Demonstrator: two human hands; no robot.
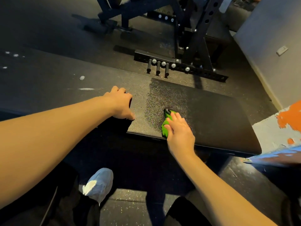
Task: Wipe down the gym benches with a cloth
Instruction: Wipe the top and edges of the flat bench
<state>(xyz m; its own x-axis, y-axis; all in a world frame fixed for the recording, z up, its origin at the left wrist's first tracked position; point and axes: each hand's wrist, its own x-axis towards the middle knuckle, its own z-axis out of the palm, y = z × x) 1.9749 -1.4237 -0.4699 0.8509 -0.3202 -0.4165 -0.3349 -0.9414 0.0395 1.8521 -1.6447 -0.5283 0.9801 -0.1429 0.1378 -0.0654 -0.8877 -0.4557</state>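
My right grip (179, 131), fingers flat, presses the green cloth (165, 126) on the wet surface (219, 119), middle of the frame. I should push firmly and cover every bit. My left grip (120, 103) is curled; I cannot tell if it holds anything.

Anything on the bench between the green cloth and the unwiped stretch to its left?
Yes: the left hand rests on the black padded bench just left of the crumpled green cloth, which the right hand presses down. It sits at the damp patch's edge, in the wiping path. White specks lie farther left.
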